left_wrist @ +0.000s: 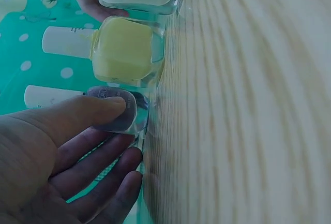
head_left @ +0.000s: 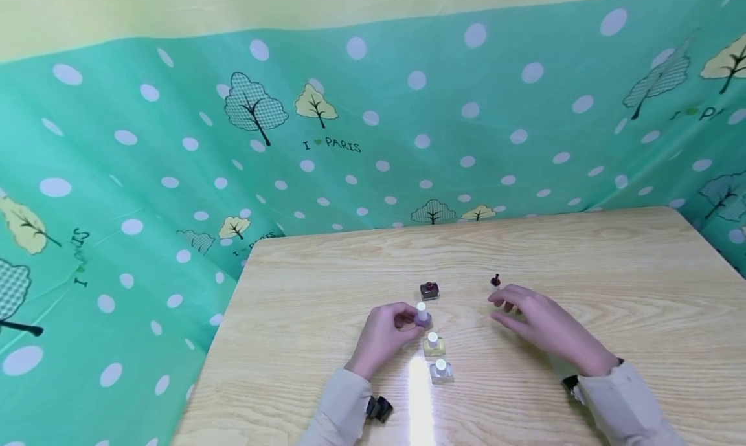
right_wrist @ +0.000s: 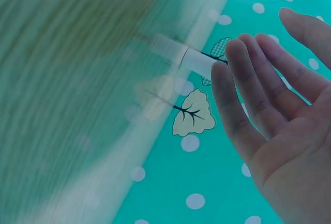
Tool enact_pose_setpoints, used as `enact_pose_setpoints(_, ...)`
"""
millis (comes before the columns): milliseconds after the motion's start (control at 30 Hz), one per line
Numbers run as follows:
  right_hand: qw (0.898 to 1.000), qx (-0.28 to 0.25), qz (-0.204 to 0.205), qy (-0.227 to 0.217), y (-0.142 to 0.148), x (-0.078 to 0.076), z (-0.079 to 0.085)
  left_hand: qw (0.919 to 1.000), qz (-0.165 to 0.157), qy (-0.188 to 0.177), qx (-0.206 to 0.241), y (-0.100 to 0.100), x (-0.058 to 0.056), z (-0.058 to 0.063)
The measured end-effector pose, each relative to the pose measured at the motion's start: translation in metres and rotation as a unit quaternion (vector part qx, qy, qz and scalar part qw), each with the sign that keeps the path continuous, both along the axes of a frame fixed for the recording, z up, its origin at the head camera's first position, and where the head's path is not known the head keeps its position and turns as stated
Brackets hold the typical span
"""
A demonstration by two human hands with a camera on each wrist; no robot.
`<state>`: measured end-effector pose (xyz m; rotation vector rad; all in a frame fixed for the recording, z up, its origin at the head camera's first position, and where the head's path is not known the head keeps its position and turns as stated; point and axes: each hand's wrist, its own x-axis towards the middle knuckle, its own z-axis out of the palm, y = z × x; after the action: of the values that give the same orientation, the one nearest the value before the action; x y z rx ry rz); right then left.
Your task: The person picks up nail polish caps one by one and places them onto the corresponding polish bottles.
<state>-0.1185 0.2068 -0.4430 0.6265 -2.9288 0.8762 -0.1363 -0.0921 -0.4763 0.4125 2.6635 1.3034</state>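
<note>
My left hand (head_left: 384,333) pinches a purple nail polish bottle (left_wrist: 111,111) between thumb and fingers; its white cap (head_left: 421,307) is on and it stands upright on the table. Beside it stand a yellow nail polish bottle (head_left: 434,347) and a pale, clear-looking one (head_left: 441,372), both with white caps. Just beyond is a dark red nail polish bottle (head_left: 429,291) with its neck uncovered. My right hand (head_left: 539,320) has its fingers loosely extended and holds nothing. Near its fingertips a white cap (right_wrist: 199,61) stands on the table, its dark red brush (head_left: 495,280) pointing up.
The bottles stand in a rough row on a light wood table (head_left: 326,271). A green dotted cloth with tree prints (head_left: 408,109) hangs behind the far edge and along the left side. Black straps (head_left: 379,408) circle both wrists.
</note>
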Motion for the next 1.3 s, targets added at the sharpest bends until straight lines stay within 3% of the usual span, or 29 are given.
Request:
enact_pose_setpoints(367,1.000,0.004,-0.012,0.006,0.005,-0.003,-0.003,0.9998,-0.011,-0.013,0.004,0.001,-0.001,0.002)
enact_pose_setpoints(567,0.999,0.007,-0.028,0.019,0.009,-0.005,-0.005,0.9999,-0.002,-0.012,0.000,-0.006,-0.003,0.002)
enact_pose_setpoints(933,0.998,0.007,-0.066,-0.011,0.012,-0.010,-0.002,0.9996,0.016,0.023,0.007,-0.012,-0.012,0.006)
enact_pose_setpoints(1100,0.996,0.002,-0.086,-0.036,0.015,-0.014,0.000,0.9997,0.016,0.017,0.003,-0.013,-0.018,0.007)
enact_pose_setpoints(1300,0.996,-0.004,-0.081,-0.047,0.018,-0.020,-0.002,0.9998,0.019,0.008,0.005,-0.011,-0.023,0.007)
